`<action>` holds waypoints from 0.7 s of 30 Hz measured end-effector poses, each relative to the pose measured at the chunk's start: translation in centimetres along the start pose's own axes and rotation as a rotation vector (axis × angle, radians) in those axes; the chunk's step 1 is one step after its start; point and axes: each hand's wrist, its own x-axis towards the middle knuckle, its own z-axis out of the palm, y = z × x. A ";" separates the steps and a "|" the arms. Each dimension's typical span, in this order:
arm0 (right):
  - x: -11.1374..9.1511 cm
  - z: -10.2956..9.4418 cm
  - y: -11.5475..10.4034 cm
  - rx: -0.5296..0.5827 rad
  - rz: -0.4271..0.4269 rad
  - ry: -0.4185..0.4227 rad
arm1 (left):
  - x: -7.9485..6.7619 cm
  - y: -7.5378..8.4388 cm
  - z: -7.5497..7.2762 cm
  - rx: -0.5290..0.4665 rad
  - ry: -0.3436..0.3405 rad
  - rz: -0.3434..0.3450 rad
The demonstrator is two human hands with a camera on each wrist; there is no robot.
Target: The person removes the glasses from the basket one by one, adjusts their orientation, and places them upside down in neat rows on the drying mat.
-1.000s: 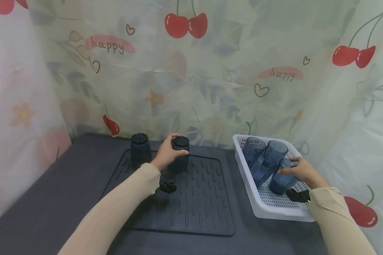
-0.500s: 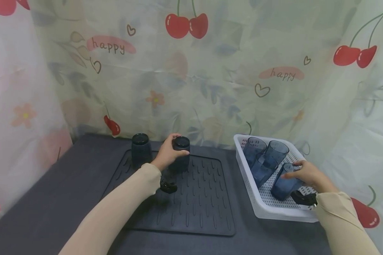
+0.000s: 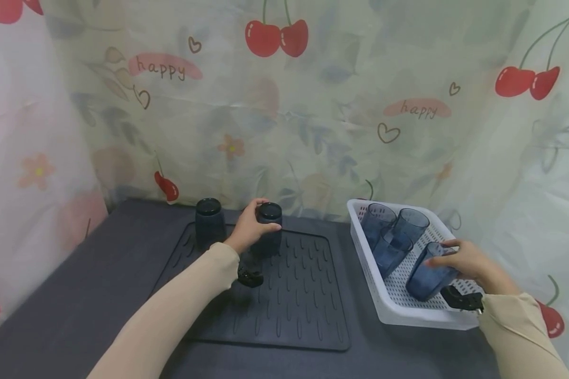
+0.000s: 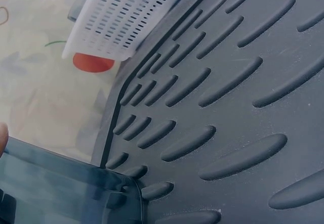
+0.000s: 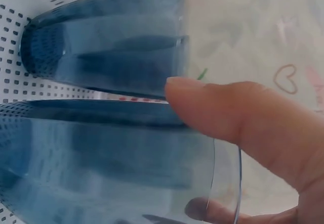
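My left hand (image 3: 248, 231) grips a dark blue drinking glass (image 3: 269, 242) that stands upside down on the black ridged mat (image 3: 294, 300). Its rim meets the ridges in the left wrist view, where the glass (image 4: 66, 183) fills the lower left corner. A second upturned glass (image 3: 209, 226) stands to its left. Over at the basket, my right hand (image 3: 474, 266) holds a translucent blue glass (image 3: 424, 281) near its rim, thumb on the near side and fingers on the far side. The right wrist view shows this tilted glass (image 5: 111, 163) with its mouth toward the hand.
The white perforated basket (image 3: 384, 313) stands right of the mat. Several more blue glasses (image 3: 389, 255) lean together in its left half. A dark cloth (image 3: 76, 284) covers the table, and a cherry-patterned curtain (image 3: 322, 131) hangs close behind and at both sides.
My right hand has taken the glass toward the right and slightly nearer, away from the other glasses in the basket, tilting it more. The left hand stays on its glass.
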 end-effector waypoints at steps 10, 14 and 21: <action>-2.0 -1.0 -1.1 0.008 -0.007 0.054 | -0.1 0.1 -0.1 0.003 -0.003 0.002; -3.0 -1.3 -1.6 0.011 -0.013 0.081 | -0.1 0.1 -0.1 0.013 0.000 -0.007; -4.1 -1.6 -1.9 0.017 -0.005 0.119 | 0.1 0.2 -0.1 0.033 -0.003 -0.013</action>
